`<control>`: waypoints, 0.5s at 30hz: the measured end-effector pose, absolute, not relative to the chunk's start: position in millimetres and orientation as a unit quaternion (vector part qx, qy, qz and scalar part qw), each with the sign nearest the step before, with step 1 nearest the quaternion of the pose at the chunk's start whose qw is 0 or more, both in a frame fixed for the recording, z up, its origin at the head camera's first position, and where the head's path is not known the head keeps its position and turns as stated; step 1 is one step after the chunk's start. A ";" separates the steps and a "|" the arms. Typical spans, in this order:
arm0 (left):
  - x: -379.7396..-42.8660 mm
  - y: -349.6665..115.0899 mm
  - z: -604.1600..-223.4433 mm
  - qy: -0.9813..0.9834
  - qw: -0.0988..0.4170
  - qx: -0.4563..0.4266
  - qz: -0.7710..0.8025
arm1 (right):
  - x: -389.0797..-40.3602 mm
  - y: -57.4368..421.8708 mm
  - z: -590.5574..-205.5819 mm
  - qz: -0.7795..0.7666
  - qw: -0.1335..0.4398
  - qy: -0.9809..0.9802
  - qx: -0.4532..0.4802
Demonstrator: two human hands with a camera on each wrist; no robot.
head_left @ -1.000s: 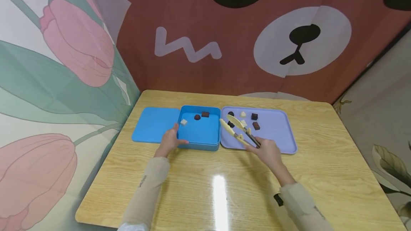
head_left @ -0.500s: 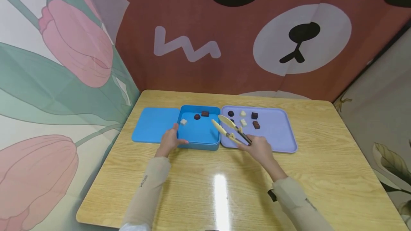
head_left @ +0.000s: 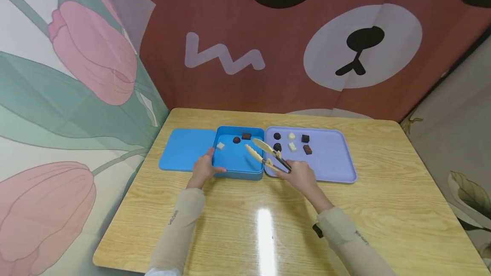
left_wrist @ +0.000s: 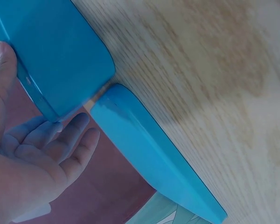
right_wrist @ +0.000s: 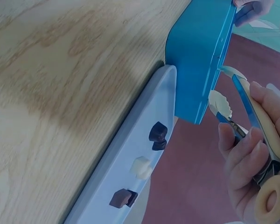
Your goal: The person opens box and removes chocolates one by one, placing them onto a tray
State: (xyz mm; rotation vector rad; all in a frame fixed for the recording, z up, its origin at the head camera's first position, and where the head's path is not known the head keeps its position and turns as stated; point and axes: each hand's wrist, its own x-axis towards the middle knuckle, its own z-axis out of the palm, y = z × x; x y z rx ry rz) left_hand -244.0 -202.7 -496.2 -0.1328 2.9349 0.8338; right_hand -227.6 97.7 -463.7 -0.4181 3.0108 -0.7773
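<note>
My left hand [head_left: 203, 168] rests at the near left corner of a blue box [head_left: 239, 174]. Its thumb touches the front rim and its fingers lie extended along the left side. In my right hand [head_left: 301, 176] I hold tongs [head_left: 277, 156] with cream scalloped tips; the tips stand apart over the right part of the box, nothing showing between them. Inside the box are a white chocolate [head_left: 220, 145], a round dark one [head_left: 236, 140] and a brown rectangular one [head_left: 246, 136]. Several dark, brown and white chocolates, such as a white one [head_left: 292, 147], lie on a lilac tray [head_left: 330, 163].
A blue lid [head_left: 184, 150] lies flat against the box's left side. The tray borders the box on the right. All stand on a wooden table [head_left: 230, 216], with a brown bear-print curtain [head_left: 230, 88] behind its far edge.
My right hand has carried the tongs leftward from above the tray to above the box, uncovering the dark chocolates on the tray. The left hand has stayed at the box corner.
</note>
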 end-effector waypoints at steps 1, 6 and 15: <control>-244.1 -202.5 -496.4 0.960 0.042 -0.043 0.274 | -227.7 97.0 -464.1 -0.248 0.003 0.960 -0.133; -246.1 -201.4 -494.5 0.961 0.048 -0.039 0.269 | -228.4 95.2 -465.5 -0.252 0.005 0.959 -0.132; -247.7 -201.7 -488.3 0.963 0.053 -0.028 0.262 | -227.8 94.4 -466.5 -0.246 0.009 0.961 -0.129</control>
